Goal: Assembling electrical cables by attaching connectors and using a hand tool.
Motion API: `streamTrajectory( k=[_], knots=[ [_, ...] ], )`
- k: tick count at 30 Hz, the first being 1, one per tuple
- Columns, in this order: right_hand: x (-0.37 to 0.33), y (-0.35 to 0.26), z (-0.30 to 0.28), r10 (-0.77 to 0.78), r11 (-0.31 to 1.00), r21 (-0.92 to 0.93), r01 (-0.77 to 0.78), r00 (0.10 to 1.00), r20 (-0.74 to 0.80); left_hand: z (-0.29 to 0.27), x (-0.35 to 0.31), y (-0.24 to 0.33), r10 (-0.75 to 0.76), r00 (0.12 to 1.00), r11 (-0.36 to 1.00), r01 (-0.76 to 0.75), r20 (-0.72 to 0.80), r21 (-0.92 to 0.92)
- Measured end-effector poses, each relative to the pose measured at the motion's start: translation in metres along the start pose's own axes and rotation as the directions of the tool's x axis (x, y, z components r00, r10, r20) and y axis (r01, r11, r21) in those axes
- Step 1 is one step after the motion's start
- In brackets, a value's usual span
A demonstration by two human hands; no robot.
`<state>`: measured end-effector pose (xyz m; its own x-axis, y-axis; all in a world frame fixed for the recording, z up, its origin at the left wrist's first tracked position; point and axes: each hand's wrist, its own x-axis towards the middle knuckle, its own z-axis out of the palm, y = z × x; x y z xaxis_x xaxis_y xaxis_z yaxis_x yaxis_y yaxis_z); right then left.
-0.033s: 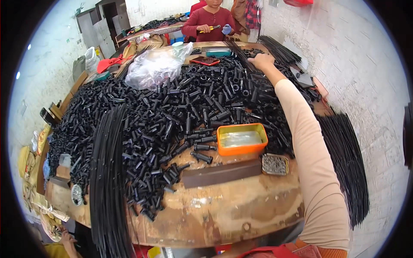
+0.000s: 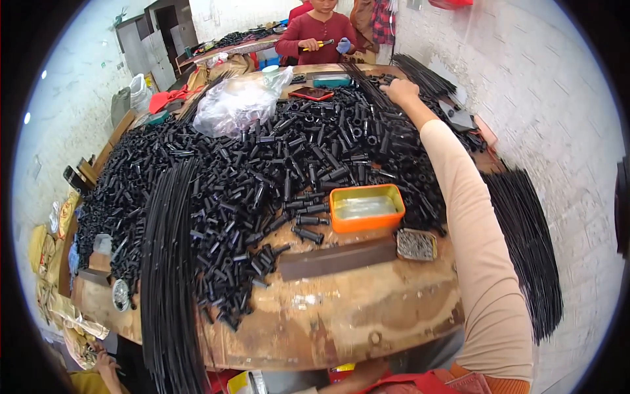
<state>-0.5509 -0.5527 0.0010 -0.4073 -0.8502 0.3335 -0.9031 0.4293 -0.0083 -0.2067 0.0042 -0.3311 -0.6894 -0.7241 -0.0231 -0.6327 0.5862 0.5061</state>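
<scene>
right hand [image 2: 401, 92] stretched to the table's far edge

thin black rods [image 2: 367, 85] are touched, long axis running away; grip cannot be told. left hand is not seen.

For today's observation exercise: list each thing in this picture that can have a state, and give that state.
right hand: stretched to the table's far side, resting on the black tubes
black tubes: loose, heaped over the table
orange tray: open, upright
clear plastic bag: bulging, lying on the heap
black rods: bundled, overhanging the near edge
left hand: not in view
</scene>
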Motion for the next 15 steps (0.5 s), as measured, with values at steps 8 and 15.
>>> streamTrajectory(
  k=[8,15],
  knots=[
    [-0.196,0.099,-0.100,-0.272,0.948,-0.143,0.285,0.957,0.102,-0.083,0.019,-0.036,0.200,0.928,0.947,-0.265,0.313,0.182],
    [-0.514,0.166,-0.140,-0.514,0.857,0.031,0.514,0.850,0.112,-0.060,0.020,-0.044,0.206,0.900,0.962,-0.259,0.383,0.092]
  ],
)
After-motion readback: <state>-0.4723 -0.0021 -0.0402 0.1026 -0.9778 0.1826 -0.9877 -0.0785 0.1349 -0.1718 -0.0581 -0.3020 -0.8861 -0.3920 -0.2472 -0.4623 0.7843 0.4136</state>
